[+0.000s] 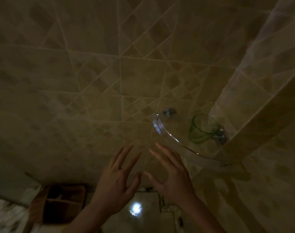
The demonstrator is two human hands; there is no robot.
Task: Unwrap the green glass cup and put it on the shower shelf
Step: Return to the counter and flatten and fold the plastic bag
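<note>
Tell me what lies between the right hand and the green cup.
In the head view, only the clear curved front rim of the glass shelf crosses between the right hand and the green cup; otherwise bare tiled wall.

Translucent green glass cup [200,129]: pale lime tint, darker green along rim and base. It sits on the clear curved glass corner shelf [170,140], colourless with white highlights on its edge. Behind the shelf, beige-tan tiled wall [92,73]: square tiles crossed by lighter diagonal grout lines, with darker brown diamond patches. Silvery chrome round shelf mount [168,112] left of the cup. Well below-left of the shelf, dark reddish-brown wooden divided box [64,204]. Below the shelf, a bright white glare spot [135,208] on a pale surface.
</note>
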